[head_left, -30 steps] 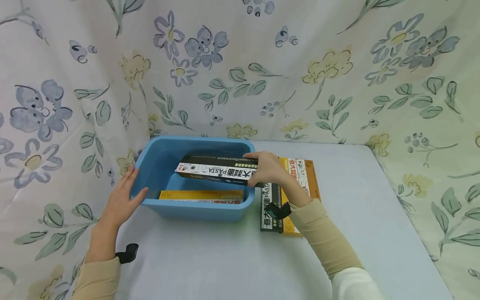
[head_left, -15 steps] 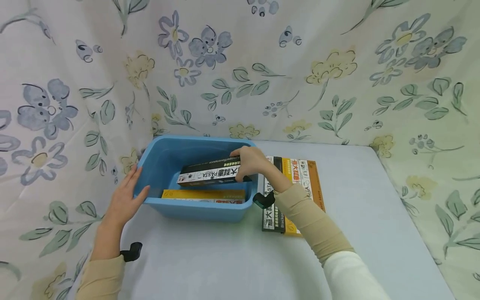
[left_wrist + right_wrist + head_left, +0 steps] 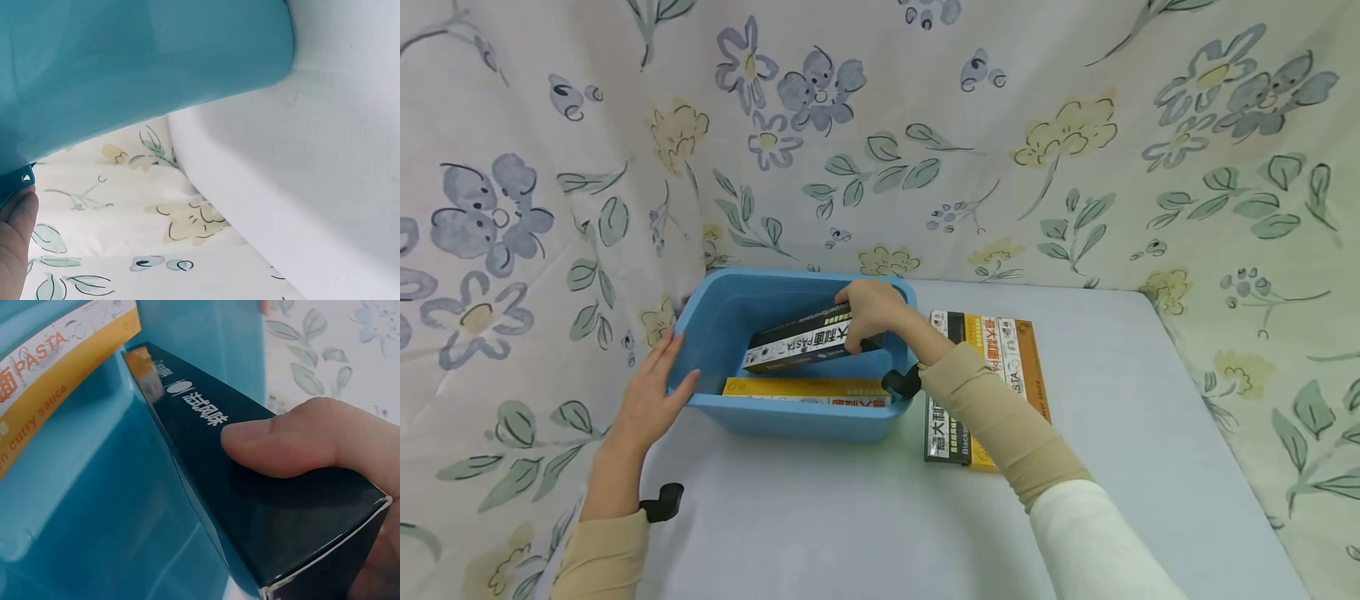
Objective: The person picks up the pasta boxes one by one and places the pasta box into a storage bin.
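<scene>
My right hand (image 3: 874, 312) grips the right end of a black pasta box (image 3: 797, 342), thumb on its near side, in the right wrist view too. The box (image 3: 206, 437) is inside the blue plastic bin (image 3: 805, 423), tilted with its left end lower. Along the bin's near wall lies a yellow pasta box (image 3: 805, 388); its curry sauce lettering shows on the yellow box (image 3: 69, 369) in the right wrist view. My left hand (image 3: 651, 400) rests on the bin's left rim with thumb and fingers spread. Only part of the left hand (image 3: 15, 237) shows in the left wrist view.
Right of the bin, a black pasta box (image 3: 945, 433), a yellow one (image 3: 981, 454) and an orange-brown one (image 3: 1032, 367) lie side by side on the white table (image 3: 1120, 433). A floral curtain (image 3: 1000, 150) hangs behind and at both sides.
My right hand has carried the black pasta box left and down into the bin, and the box now slants more. The left hand stays on the rim.
</scene>
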A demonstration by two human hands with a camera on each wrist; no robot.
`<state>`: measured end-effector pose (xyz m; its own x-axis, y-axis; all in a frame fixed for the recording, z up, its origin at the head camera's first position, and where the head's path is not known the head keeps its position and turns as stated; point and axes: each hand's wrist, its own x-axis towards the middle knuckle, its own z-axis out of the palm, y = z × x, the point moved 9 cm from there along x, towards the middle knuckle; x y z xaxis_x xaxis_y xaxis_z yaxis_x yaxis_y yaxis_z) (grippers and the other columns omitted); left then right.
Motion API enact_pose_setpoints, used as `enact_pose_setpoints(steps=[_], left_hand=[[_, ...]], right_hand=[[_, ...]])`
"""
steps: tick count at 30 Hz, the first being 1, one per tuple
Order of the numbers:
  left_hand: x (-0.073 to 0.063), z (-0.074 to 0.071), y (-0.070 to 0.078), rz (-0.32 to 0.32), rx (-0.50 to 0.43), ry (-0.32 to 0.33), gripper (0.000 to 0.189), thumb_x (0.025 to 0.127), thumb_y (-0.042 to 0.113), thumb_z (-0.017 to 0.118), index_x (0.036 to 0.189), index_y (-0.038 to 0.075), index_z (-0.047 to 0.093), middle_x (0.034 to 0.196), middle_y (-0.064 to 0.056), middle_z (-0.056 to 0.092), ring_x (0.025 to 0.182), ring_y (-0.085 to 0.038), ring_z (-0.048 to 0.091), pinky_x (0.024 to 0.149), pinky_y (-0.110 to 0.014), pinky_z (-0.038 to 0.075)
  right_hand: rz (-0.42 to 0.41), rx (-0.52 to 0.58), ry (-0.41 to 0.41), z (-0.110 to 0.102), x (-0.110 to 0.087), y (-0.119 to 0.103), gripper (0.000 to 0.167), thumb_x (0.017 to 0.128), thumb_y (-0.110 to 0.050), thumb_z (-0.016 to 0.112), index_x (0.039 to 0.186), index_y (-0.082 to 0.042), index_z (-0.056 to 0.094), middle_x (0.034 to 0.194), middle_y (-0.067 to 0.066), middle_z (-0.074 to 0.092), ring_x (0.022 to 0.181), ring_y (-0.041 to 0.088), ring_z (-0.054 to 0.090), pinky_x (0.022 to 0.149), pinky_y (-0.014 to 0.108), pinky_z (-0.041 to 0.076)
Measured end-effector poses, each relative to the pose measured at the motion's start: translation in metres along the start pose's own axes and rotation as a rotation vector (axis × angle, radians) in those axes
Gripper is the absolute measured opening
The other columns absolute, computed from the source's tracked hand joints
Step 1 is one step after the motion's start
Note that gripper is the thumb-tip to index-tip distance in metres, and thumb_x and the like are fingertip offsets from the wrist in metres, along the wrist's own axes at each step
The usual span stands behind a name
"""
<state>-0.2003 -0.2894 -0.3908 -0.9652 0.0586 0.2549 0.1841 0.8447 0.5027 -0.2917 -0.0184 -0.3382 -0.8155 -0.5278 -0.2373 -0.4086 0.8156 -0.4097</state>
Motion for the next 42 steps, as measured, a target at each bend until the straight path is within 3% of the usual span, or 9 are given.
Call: enact_pose_setpoints(steps=[3, 5, 10, 16, 19, 22, 26, 37, 42], left_hand=[[0.000, 0.000, 0.000, -0.006, 0.005, -0.006, 0.067, 0.097, 0.025, 0.052, 0.152, 0.001, 0.023, 0.158, -0.023, 0.018, 0.139, -0.051, 0.022, 0.099, -0.075, 0.025], [0.001, 0.000, 0.001, -0.007, 0.005, -0.008, 0.067, 0.097, 0.025, 0.052, 0.153, 0.001, 0.023, 0.158, -0.023, 0.017, 0.139, -0.051, 0.021, 0.099, -0.075, 0.024], [0.003, 0.000, 0.002, 0.002, 0.011, -0.004, 0.067, 0.097, 0.025, 0.052, 0.152, 0.000, 0.024, 0.158, -0.023, 0.018, 0.139, -0.051, 0.022, 0.100, -0.074, 0.025], [0.003, 0.000, 0.003, 0.009, 0.004, -0.003, 0.066, 0.097, 0.025, 0.052, 0.152, 0.001, 0.024, 0.159, -0.022, 0.018, 0.139, -0.050, 0.022, 0.100, -0.074, 0.025], [0.003, 0.000, 0.003, 0.016, -0.006, 0.001, 0.066, 0.097, 0.024, 0.053, 0.152, 0.000, 0.025, 0.158, -0.024, 0.019, 0.139, -0.051, 0.022, 0.100, -0.074, 0.025], [0.003, -0.001, 0.003, 0.022, -0.018, 0.007, 0.066, 0.097, 0.022, 0.053, 0.151, -0.002, 0.025, 0.157, -0.025, 0.020, 0.139, -0.051, 0.022, 0.101, -0.073, 0.025], [0.003, -0.002, 0.002, 0.026, -0.024, 0.015, 0.065, 0.097, 0.022, 0.054, 0.151, -0.002, 0.026, 0.157, -0.025, 0.020, 0.139, -0.051, 0.023, 0.101, -0.073, 0.025], [0.002, 0.000, -0.001, 0.014, -0.016, 0.017, 0.066, 0.097, 0.023, 0.054, 0.151, -0.001, 0.026, 0.156, -0.026, 0.021, 0.138, -0.053, 0.024, 0.100, -0.074, 0.026], [0.001, 0.001, -0.002, 0.016, -0.015, 0.019, 0.066, 0.097, 0.021, 0.054, 0.151, -0.001, 0.026, 0.156, -0.026, 0.020, 0.137, -0.053, 0.024, 0.100, -0.074, 0.026]], right_hand=[[0.007, -0.020, 0.002, 0.002, 0.004, -0.003, 0.076, 0.066, -0.010, 0.081, 0.137, -0.011, 0.056, 0.057, -0.003, 0.061, 0.045, 0.009, 0.020, 0.046, 0.025, 0.024], [0.007, -0.027, 0.006, 0.003, 0.007, -0.005, 0.077, 0.066, -0.011, 0.082, 0.137, -0.010, 0.056, 0.065, 0.000, 0.066, 0.046, 0.010, 0.021, 0.046, 0.025, 0.024], [-0.014, -0.054, -0.009, 0.008, 0.012, -0.011, 0.078, 0.065, -0.012, 0.082, 0.138, -0.008, 0.054, 0.104, 0.006, 0.072, 0.052, 0.011, 0.029, 0.048, 0.025, 0.029], [-0.028, -0.122, -0.079, 0.015, 0.019, -0.013, 0.079, 0.068, -0.014, 0.083, 0.140, -0.007, 0.051, 0.111, 0.005, 0.070, 0.060, 0.014, 0.040, 0.053, 0.027, 0.036], [-0.029, -0.161, -0.109, 0.015, 0.021, -0.014, 0.080, 0.070, -0.020, 0.085, 0.141, -0.008, 0.050, 0.125, 0.006, 0.064, 0.072, 0.016, 0.051, 0.061, 0.027, 0.045], [-0.035, -0.212, -0.135, 0.016, 0.020, -0.017, 0.082, 0.071, -0.028, 0.086, 0.142, -0.009, 0.049, 0.136, 0.006, 0.057, 0.096, 0.020, 0.060, 0.076, 0.030, 0.053], [-0.044, -0.278, -0.153, 0.018, 0.018, -0.020, 0.086, 0.071, -0.034, 0.087, 0.143, -0.009, 0.047, 0.140, 0.006, 0.053, 0.115, 0.025, 0.057, 0.089, 0.033, 0.052], [-0.046, -0.290, -0.198, 0.025, 0.017, -0.007, 0.088, 0.074, -0.037, 0.085, 0.146, -0.007, 0.043, 0.144, 0.008, 0.050, 0.125, 0.026, 0.052, 0.100, 0.036, 0.046], [-0.002, -0.298, -0.239, 0.033, 0.016, 0.004, 0.099, 0.075, -0.046, 0.081, 0.153, -0.011, 0.030, 0.151, 0.007, 0.041, 0.134, 0.026, 0.044, 0.103, 0.040, 0.044]])
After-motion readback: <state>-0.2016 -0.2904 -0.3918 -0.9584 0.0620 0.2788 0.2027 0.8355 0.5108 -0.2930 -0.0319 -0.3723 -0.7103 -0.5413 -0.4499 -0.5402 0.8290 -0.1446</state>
